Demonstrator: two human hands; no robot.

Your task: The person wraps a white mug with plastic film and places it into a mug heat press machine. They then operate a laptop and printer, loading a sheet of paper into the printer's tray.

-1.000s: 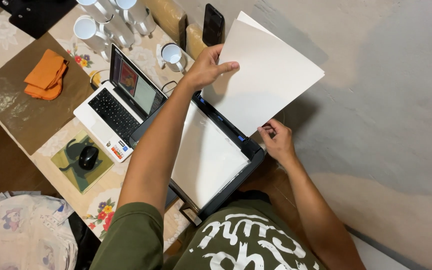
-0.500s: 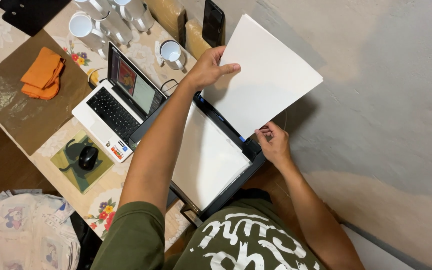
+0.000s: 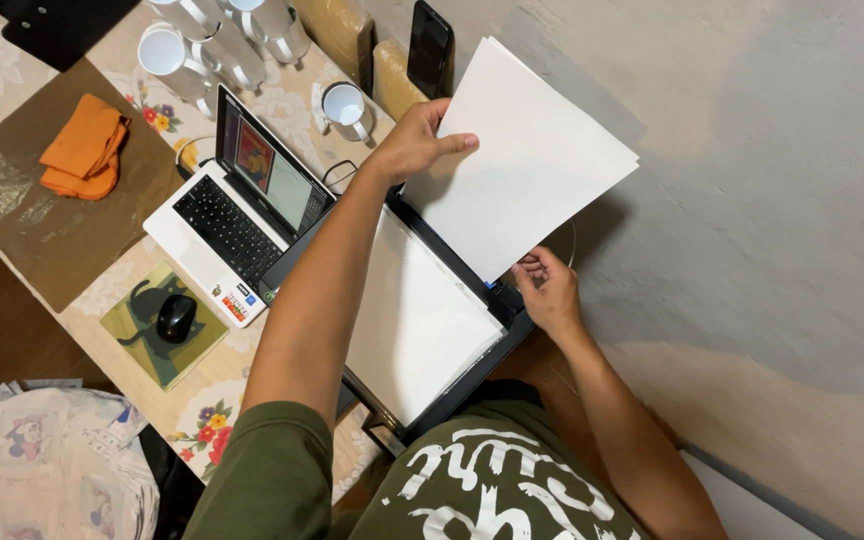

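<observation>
Left hand (image 3: 414,142) grips the white paper stack (image 3: 527,160) at its upper edge, raised over the black printer (image 3: 472,385). Right hand (image 3: 549,292) pinches the stack's lower corner. Open laptop (image 3: 242,210) sits adjacent on tabletop (image 3: 102,290).

Open laptop (image 3: 242,205), black mouse (image 3: 175,318) on green pad (image 3: 164,326), orange cloth (image 3: 85,148), white mugs (image 3: 344,107), dark phone (image 3: 431,47).

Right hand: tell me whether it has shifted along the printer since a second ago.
Yes. The right hand has slid along the black printer's edge toward the wall, and now sits under the lower corner of the white paper stack.
</observation>
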